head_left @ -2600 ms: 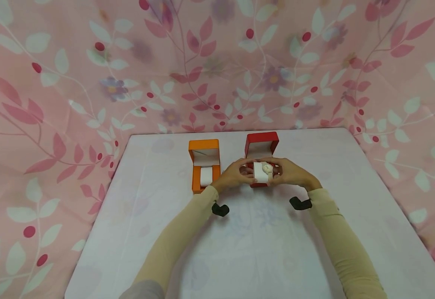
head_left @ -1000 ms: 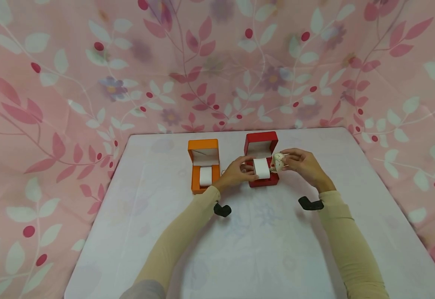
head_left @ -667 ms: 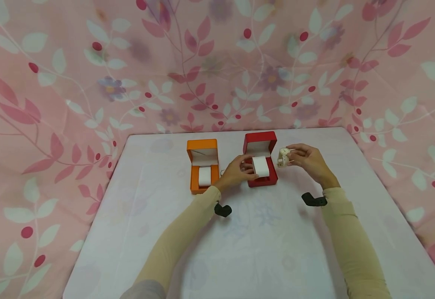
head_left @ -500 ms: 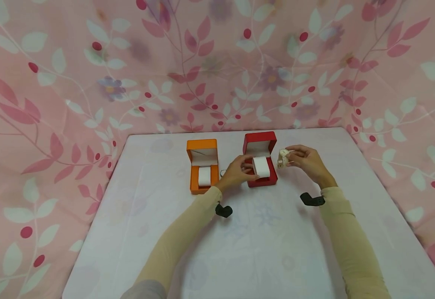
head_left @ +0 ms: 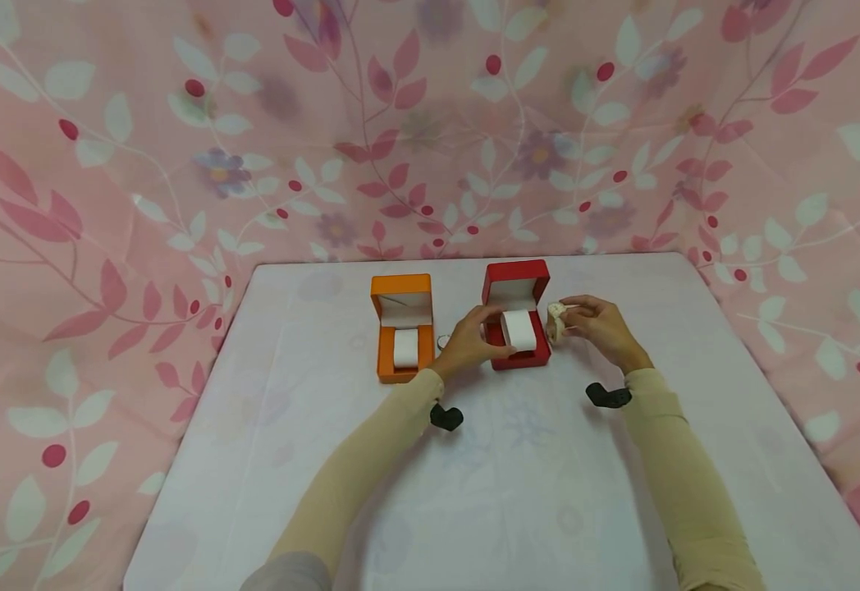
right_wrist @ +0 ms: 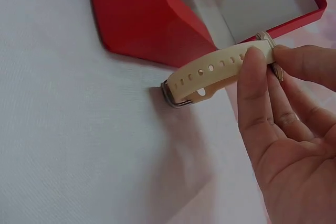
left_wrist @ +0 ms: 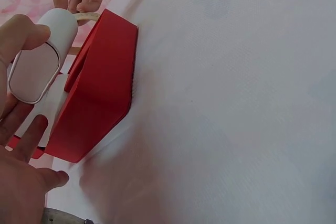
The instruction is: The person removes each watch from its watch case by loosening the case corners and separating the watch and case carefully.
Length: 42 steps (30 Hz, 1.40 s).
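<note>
My left hand (head_left: 468,341) grips a white watch cushion (head_left: 520,330) by its ends, tilted over the open red watch box (head_left: 522,271). In the left wrist view, a fingertip presses the cushion (left_wrist: 62,27) near its pinkish end face, above the red box (left_wrist: 107,61). My right hand (head_left: 606,330) pinches a cream wristwatch (head_left: 555,322) just right of the box, apart from the cushion. The right wrist view shows the watch's perforated strap (right_wrist: 210,69) buckled into a loop, thumb and finger of the right hand (right_wrist: 294,145) near the case, whose dial is turned away.
An open orange watch box (head_left: 403,287) stands to the left, a white cushion (head_left: 405,349) inside it. Between the boxes lies a small ring-shaped item (head_left: 442,341), partly behind the left hand. A pale cloth covers the table (head_left: 504,492); floral fabric (head_left: 430,123) hangs behind.
The watch came off the cushion as my right hand drew it rightward. Since then the right hand has dipped slightly and turned the watch. My left hand keeps holding the cushion over the red box.
</note>
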Each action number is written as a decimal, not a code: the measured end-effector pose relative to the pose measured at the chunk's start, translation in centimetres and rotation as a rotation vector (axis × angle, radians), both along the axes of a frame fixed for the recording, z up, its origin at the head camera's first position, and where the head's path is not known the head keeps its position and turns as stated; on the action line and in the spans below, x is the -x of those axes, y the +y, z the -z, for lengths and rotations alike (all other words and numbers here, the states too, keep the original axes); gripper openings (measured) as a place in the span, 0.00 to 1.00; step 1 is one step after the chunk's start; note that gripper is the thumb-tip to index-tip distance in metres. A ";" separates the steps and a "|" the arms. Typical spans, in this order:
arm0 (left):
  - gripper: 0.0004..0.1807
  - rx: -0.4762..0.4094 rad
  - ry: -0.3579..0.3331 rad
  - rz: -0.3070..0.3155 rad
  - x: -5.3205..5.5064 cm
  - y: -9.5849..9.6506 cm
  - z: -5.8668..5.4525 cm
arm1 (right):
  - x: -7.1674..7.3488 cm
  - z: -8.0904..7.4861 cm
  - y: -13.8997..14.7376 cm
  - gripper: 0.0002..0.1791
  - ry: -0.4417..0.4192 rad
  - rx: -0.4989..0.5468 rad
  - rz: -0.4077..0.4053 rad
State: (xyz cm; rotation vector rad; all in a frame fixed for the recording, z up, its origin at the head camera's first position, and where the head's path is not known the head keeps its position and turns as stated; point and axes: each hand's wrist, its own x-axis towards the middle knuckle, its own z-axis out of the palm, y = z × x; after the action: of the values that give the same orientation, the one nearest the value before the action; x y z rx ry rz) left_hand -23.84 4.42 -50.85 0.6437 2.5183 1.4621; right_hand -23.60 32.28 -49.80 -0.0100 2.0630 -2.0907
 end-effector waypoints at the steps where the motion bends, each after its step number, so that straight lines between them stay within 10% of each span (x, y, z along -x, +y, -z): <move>1: 0.41 0.006 -0.004 -0.001 0.0 0.1 0.0 | 0.0 0.2 0.0 0.26 -0.006 -0.016 0.005; 20: 0.39 0.161 0.053 0.002 0.4 1.1 0.2 | 0.8 3.0 0.4 0.25 -0.059 -0.286 0.059; 42: 0.41 0.367 0.032 0.024 0.2 2.2 -0.5 | 3.6 2.1 -0.8 0.20 -0.142 -0.632 0.046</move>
State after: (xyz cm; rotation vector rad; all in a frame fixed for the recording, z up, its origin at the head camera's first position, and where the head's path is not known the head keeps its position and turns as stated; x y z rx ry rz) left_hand -24.07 6.58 -50.37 0.6319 2.6900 0.9480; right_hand -27.23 31.47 -51.89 0.2719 2.5409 -1.3269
